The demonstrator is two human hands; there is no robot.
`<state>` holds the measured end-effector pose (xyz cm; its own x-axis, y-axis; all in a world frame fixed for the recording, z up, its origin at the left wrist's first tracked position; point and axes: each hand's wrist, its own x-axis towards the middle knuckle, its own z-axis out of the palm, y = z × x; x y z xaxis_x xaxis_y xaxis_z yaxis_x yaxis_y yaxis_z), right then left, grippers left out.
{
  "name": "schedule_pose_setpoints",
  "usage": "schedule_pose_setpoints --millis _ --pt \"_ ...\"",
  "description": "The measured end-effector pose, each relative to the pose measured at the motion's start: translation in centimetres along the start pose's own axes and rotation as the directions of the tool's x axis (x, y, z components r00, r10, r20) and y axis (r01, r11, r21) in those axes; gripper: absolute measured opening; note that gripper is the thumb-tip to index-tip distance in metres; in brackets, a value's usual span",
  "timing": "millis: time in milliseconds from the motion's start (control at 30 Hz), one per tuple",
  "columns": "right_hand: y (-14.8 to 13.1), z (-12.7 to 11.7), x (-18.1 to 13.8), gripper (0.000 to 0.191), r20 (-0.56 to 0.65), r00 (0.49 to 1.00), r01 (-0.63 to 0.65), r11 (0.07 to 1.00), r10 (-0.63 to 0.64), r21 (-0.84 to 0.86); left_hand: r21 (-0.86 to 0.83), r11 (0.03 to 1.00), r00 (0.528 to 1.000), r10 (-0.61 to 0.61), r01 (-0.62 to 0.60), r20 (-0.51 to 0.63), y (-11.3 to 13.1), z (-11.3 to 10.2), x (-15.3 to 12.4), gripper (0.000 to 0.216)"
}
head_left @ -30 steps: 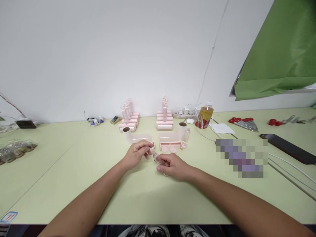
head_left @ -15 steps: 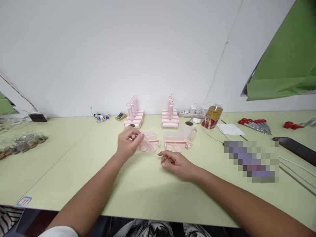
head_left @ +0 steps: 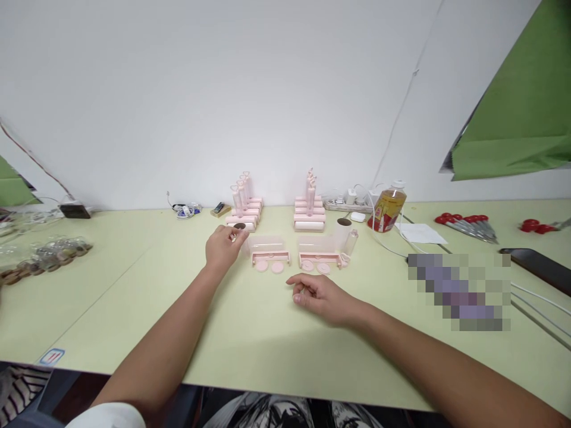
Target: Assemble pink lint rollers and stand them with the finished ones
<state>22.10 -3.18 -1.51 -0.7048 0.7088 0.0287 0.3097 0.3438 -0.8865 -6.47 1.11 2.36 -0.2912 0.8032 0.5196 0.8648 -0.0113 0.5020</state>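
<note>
My left hand (head_left: 222, 247) reaches out to the left pink set, its fingers pinched on a small clear tube (head_left: 244, 244) that stands beside a white roll with a brown core (head_left: 239, 227). To the right of that hand lie a pink tray (head_left: 270, 257) and two pink discs (head_left: 269, 267). My right hand (head_left: 319, 295) rests on the pale green table (head_left: 250, 333), loosely curled and holding nothing. A second pink tray (head_left: 317, 257), roll (head_left: 342, 231) and clear bottle (head_left: 352, 241) lie beyond it.
Two stacks of pink rollers (head_left: 245, 212) (head_left: 309, 216) stand at the back. A drink bottle (head_left: 387, 208), power strip (head_left: 347, 206), paper (head_left: 419, 233), red-handled tools (head_left: 466, 226) and black phone (head_left: 539, 267) sit right. Small jars (head_left: 47, 252) sit far left.
The clear tube has passed from my right hand to my left, which carried it back and left to the roll. My right hand let go and stays resting on the table.
</note>
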Motion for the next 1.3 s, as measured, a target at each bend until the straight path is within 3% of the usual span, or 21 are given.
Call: schedule_pose_setpoints --millis 333,500,633,733,833,967,1300 --pt "0.3 0.1 0.0 0.042 0.009 1.000 0.000 1.000 0.000 0.002 0.067 0.998 1.000 -0.008 0.008 0.002 -0.2 0.8 -0.1 0.033" --pt "0.2 0.1 0.0 0.040 0.008 1.000 -0.013 1.000 0.013 0.000 0.020 1.000 0.996 0.014 -0.013 -0.084 -0.2 -0.1 0.0 0.035" --pt "0.1 0.1 0.0 0.040 0.010 1.000 -0.018 1.000 0.018 0.006 -0.063 0.990 0.983 -0.133 0.125 -0.127 -1.3 -0.9 0.7 0.028" --pt "0.1 0.1 -0.1 0.039 0.019 1.000 -0.018 1.000 0.018 0.005 -0.077 0.957 0.957 -0.285 0.281 -0.050 -2.3 -1.0 1.3 0.037" --pt "0.2 0.1 0.0 0.040 0.021 1.000 -0.017 1.000 0.016 0.014 -0.026 0.941 0.938 -0.333 0.337 0.094 -2.9 -0.6 1.5 0.044" --pt "0.2 0.1 0.0 0.041 0.022 1.000 -0.005 1.000 0.004 0.004 0.024 0.942 0.908 -0.330 0.335 0.256 -3.2 0.1 1.3 0.014" --pt "-0.2 0.0 -0.2 0.041 0.017 1.000 -0.005 1.000 0.006 -0.017 0.054 0.964 0.911 -0.265 0.262 0.316 -2.9 1.1 0.6 0.014"
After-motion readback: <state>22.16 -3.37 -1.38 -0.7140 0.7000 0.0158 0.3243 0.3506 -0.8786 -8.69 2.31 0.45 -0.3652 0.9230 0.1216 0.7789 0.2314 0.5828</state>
